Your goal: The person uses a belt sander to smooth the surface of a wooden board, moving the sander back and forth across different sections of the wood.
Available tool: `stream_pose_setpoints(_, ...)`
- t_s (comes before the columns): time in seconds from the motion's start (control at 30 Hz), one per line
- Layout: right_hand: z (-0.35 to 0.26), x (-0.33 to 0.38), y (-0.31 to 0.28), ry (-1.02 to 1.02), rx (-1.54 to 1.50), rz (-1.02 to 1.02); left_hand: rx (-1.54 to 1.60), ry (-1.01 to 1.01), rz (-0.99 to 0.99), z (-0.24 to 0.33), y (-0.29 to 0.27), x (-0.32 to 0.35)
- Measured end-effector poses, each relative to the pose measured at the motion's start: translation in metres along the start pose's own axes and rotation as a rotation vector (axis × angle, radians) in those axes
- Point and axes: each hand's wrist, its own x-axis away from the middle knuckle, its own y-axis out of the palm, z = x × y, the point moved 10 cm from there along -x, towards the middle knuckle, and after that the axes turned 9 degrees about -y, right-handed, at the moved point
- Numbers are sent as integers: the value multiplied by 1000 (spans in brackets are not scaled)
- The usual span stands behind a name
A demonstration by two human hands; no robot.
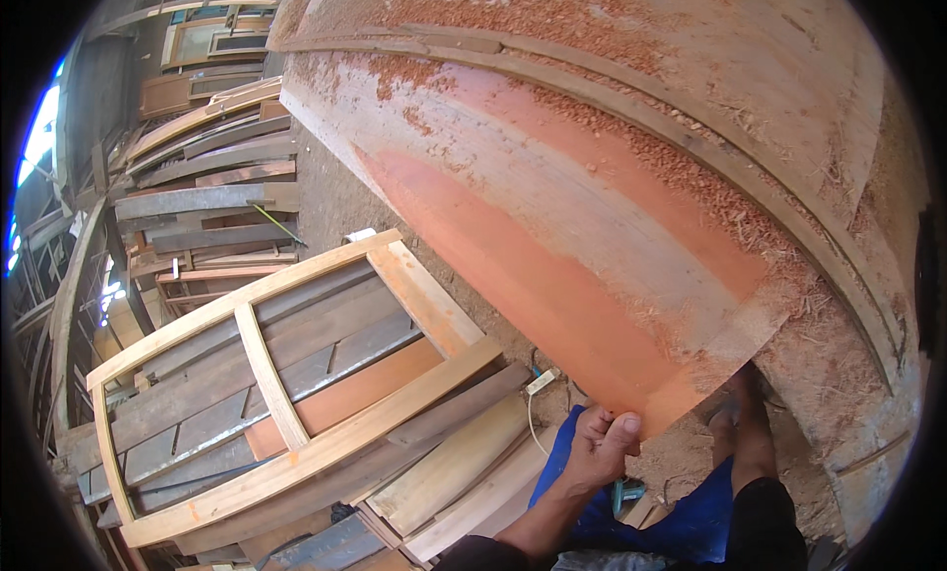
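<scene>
The broad orange-stained panel (552,265) stretches forward and left from the gripping fingers, long axis running upper left to lower right. Along its far side lies a sawdust-strewn wooden batten (730,170); left of it, past a strip of dirt floor (335,188), sits a pale wooden frame (271,377). The left hand (598,447), visibly nearest, pinches its near corner, thumb uppermost; its near edge hides the right hand, fingers unreadable.

brown dirt ground (326,177) spreads around the grip of the left hand (600,451). on it lie stacked planks (459,464) left of the grip, a pale power strip (542,381) near its upper left, and piled boards (197,198) well beyond.
</scene>
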Motion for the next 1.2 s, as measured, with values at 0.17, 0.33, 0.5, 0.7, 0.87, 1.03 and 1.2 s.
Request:
stream_pose_setpoints(0.17, 7, 22, -2, 10, -37, 26, -85, 33, -6, 6, 2, -2)
stream_pose_setpoints(0.33, 0, 57, -26, -77, -54, 76, -52, -9, -34, -1, -1, -14)
stream_pose_setpoints(0.5, 6, 132, -71, -118, 309, 294, -94, 35, -89, 30, 27, -21)
stream_pose_setpoints(0.7, -98, 248, -149, -265, 413, -105, -599, 78, -80, 34, 16, -41)
stream_pose_setpoints(0.87, -144, 302, -231, 284, -581, 145, -1227, 308, -217, 23, -35, -21)
stream_pose_setpoints(1.03, -240, 294, -284, 88, -459, 65, -1120, 94, 93, -52, -248, -15)
stream_pose_setpoints(1.2, -259, 275, -317, -149, -312, 41, -786, -240, 544, -96, -385, 95)
